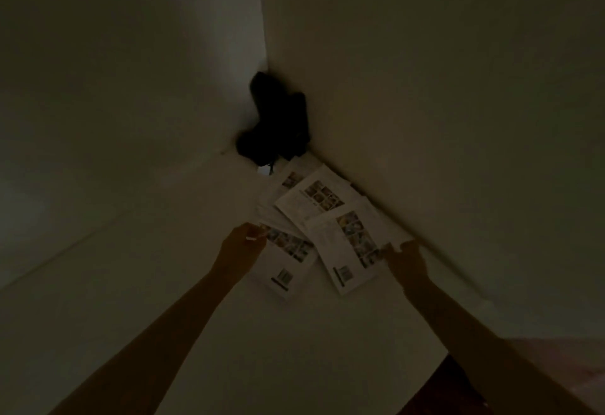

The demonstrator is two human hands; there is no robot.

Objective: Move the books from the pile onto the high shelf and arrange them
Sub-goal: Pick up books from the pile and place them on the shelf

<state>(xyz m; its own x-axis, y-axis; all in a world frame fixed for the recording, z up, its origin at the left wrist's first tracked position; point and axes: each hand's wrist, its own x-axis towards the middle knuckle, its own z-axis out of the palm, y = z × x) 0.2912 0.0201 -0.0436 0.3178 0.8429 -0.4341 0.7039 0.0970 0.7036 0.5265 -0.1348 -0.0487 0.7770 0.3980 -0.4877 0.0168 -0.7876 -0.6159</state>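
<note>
Books [324,214] fanned flat on shelf [163,267]; left hand [240,246] pinching one edge, right hand [404,255] gripping another's corner.

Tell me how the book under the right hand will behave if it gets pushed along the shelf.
The book looks thin and flat, so it probably slides rather than tips. It overlaps its neighbours, so it may drag them. Its soft-looking cover could flex if the right hand lifts one edge.

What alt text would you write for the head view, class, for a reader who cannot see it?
Two bare arms reach up to white books fanned untidily on a dim white shelf; the left hand touches one book's edge and the right hand another's corner. A dark object sits in the corner behind.
</note>
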